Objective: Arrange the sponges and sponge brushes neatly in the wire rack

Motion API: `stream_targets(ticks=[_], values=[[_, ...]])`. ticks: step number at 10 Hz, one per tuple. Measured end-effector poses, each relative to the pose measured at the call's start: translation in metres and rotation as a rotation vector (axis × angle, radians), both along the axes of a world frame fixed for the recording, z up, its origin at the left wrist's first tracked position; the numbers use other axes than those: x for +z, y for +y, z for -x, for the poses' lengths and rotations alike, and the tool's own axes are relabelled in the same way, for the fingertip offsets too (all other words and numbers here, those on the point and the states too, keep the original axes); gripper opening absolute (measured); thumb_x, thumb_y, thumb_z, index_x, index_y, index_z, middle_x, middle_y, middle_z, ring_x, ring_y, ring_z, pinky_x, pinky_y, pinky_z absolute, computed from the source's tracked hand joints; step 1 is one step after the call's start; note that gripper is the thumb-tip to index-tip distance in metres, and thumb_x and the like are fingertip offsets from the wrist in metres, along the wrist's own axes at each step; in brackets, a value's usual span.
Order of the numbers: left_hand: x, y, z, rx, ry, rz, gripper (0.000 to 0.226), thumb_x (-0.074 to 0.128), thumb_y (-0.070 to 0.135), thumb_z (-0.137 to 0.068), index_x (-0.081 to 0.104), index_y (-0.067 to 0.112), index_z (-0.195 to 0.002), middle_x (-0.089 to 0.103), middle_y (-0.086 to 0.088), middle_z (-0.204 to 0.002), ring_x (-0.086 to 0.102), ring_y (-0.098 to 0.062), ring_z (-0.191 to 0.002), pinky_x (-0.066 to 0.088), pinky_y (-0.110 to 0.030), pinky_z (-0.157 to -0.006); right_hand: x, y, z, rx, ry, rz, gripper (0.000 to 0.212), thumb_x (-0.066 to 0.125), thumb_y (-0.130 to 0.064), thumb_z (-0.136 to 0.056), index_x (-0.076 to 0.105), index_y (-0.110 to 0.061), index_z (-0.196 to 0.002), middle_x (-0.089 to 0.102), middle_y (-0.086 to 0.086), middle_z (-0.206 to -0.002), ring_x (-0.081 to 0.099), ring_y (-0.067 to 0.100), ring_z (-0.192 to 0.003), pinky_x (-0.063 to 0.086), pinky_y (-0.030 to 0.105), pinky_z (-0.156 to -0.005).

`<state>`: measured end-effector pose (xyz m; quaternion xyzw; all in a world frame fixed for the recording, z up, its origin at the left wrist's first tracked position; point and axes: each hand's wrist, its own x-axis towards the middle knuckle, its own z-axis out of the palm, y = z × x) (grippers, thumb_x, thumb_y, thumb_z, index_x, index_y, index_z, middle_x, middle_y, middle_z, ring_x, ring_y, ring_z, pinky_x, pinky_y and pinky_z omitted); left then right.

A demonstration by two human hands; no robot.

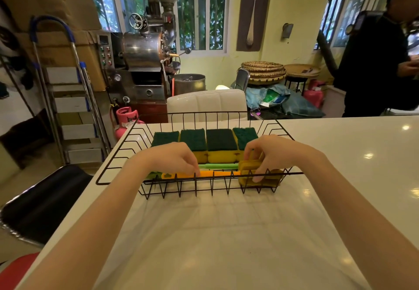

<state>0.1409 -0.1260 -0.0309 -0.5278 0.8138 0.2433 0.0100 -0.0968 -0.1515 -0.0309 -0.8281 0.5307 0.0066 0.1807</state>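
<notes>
A black wire rack point(199, 114) stands on the white counter. Several yellow sponges with green scouring tops point(221, 140) lie side by side along its far side. Two sponge brushes lie lengthwise along the near side: one with an orange handle point(223, 173), one with a green handle point(218, 166) just behind it. My left hand point(174, 157) pinches the orange handle near its left part. My right hand point(269, 151) grips the yellow sponge heads point(248, 167) of the brushes at the rack's near right corner.
The white counter point(226, 233) stretches toward me and to the right. A white chair back point(206, 104) stands beyond the rack. A black stool point(43, 201) sits at the left. A person in dark clothes point(374, 63) stands at the far right.
</notes>
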Motion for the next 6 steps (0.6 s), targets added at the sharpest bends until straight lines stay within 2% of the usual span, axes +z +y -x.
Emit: stream_targets(ticks=[1,3,4,5,6], values=[[0.000,0.000,0.002,0.027,-0.054,-0.057,0.031,0.047,0.030,-0.089,0.063,0.016,-0.112,0.062,-0.001,-0.120,0.054,-0.013,-0.104,0.038,-0.018,-0.083,-0.003,-0.001,-0.001,0.003,0.002,-0.029,0.049,0.079,-0.032,-0.065,0.058,-0.027,-0.109,0.058,0.001,-0.107,0.052,0.018,-0.094,0.044,0.026,-0.075],[0.000,0.002,0.003,0.043,-0.082,-0.133,0.039,0.043,0.040,-0.089,0.065,0.016,-0.110,0.063,-0.006,-0.118,0.055,-0.019,-0.108,0.038,-0.026,-0.093,-0.003,-0.002,0.002,0.026,-0.067,-0.072,0.036,0.062,-0.045,-0.079,0.061,-0.022,-0.107,0.059,-0.007,-0.090,0.054,0.010,-0.084,0.043,0.019,-0.070],[0.001,0.003,0.003,0.053,-0.089,-0.146,0.041,0.041,0.042,-0.089,0.066,0.016,-0.109,0.064,-0.007,-0.116,0.055,-0.020,-0.107,0.037,-0.030,-0.097,0.001,0.001,0.002,0.028,-0.082,-0.080,0.034,0.057,-0.045,-0.082,0.062,-0.022,-0.107,0.061,-0.006,-0.094,0.054,0.010,-0.086,0.042,0.020,-0.073],[0.001,0.003,0.003,0.025,-0.090,-0.147,0.040,0.041,0.040,-0.089,0.064,0.016,-0.111,0.062,-0.005,-0.119,0.054,-0.018,-0.110,0.037,-0.030,-0.099,0.002,0.001,0.002,0.048,-0.073,-0.091,0.029,0.055,-0.037,-0.086,0.061,-0.021,-0.110,0.062,0.002,-0.110,0.054,0.014,-0.096,0.042,0.024,-0.079],[0.005,0.005,0.001,0.018,-0.014,-0.080,0.031,0.046,0.039,-0.088,0.064,0.020,-0.106,0.064,0.003,-0.109,0.056,-0.011,-0.101,0.039,-0.027,-0.093,0.021,0.008,0.006,0.042,-0.160,-0.015,0.025,0.052,-0.032,-0.088,0.059,-0.026,-0.111,0.062,-0.003,-0.114,0.055,0.014,-0.103,0.042,0.026,-0.087]])
